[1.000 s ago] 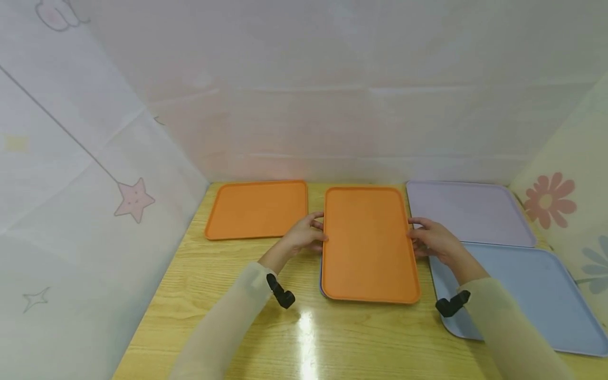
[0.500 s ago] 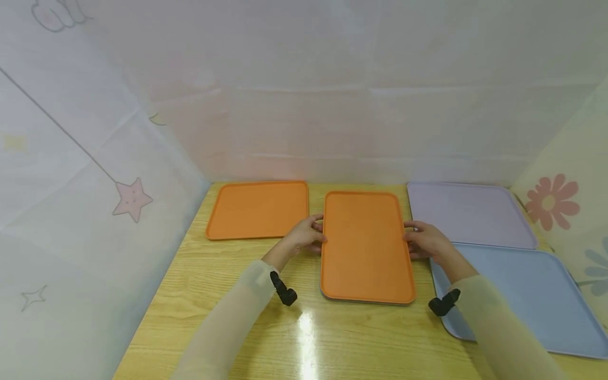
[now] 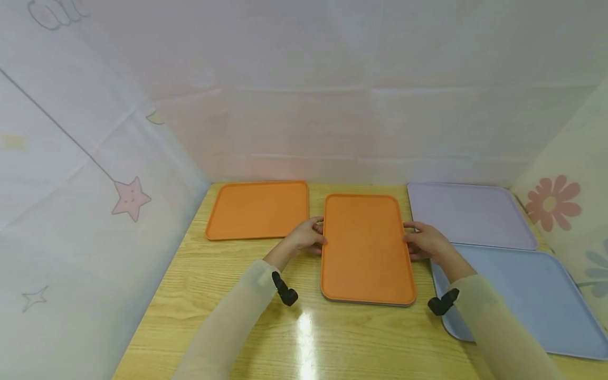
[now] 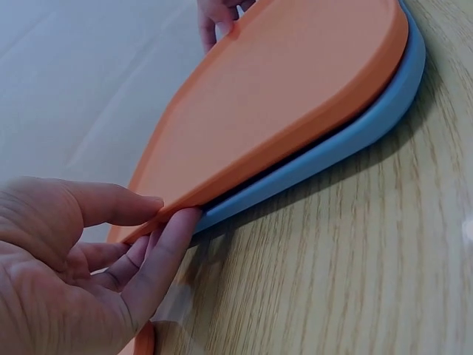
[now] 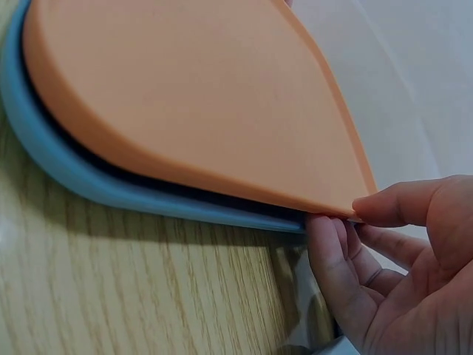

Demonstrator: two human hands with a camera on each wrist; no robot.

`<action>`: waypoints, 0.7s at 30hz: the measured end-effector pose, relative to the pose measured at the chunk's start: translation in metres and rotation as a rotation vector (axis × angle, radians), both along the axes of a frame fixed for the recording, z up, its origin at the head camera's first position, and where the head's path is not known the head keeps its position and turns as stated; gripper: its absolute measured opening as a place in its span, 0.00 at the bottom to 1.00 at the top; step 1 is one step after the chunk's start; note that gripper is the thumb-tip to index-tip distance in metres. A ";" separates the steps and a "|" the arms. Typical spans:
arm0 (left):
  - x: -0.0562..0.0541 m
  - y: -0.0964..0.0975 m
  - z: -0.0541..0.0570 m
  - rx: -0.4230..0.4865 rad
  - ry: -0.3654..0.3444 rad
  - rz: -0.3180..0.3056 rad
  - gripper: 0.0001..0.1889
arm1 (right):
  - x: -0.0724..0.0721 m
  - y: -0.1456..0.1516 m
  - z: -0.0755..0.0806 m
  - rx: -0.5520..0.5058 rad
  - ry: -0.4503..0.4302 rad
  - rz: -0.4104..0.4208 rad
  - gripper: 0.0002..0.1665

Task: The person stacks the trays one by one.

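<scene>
An orange tray (image 3: 368,248) with a low raised rim lies lengthwise in the middle, on top of a blue tray (image 4: 325,159) whose edge shows just beneath it in both wrist views. My left hand (image 3: 306,236) pinches the orange tray's left rim, thumb on top and fingers below. On the opposite side my right hand (image 3: 425,243) pinches the right rim the same way. In the right wrist view a thin dark gap separates the orange tray from the blue tray (image 5: 96,185) along the near corner.
Another orange tray (image 3: 260,210) lies crosswise at the back left of the wooden table (image 3: 214,295). At the right, a lilac tray (image 3: 470,214) lies behind a larger light blue tray (image 3: 522,295). A pale printed curtain (image 3: 304,105) encloses the back and sides.
The orange tray has moved slightly toward me and left, lining up over the tray beneath, whose left edge no longer shows in the head view. My right hand has shifted left with it.
</scene>
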State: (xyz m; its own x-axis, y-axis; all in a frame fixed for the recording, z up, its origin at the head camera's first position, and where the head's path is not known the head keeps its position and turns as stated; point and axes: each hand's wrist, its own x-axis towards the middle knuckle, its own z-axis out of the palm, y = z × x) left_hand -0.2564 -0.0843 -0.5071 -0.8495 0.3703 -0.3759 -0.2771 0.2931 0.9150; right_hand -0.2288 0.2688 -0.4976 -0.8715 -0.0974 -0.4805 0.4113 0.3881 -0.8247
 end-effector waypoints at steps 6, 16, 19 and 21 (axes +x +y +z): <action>0.000 0.001 -0.001 -0.018 0.003 -0.003 0.43 | 0.001 -0.001 0.001 0.002 0.000 0.012 0.39; -0.002 0.004 -0.003 -0.053 -0.019 -0.003 0.44 | 0.003 -0.001 0.000 0.021 -0.001 0.000 0.36; -0.001 0.004 -0.001 -0.063 -0.016 -0.012 0.44 | 0.003 -0.002 0.000 0.026 -0.002 -0.011 0.36; 0.000 0.004 0.000 -0.070 -0.016 -0.019 0.44 | 0.003 -0.002 0.000 0.033 0.000 -0.011 0.36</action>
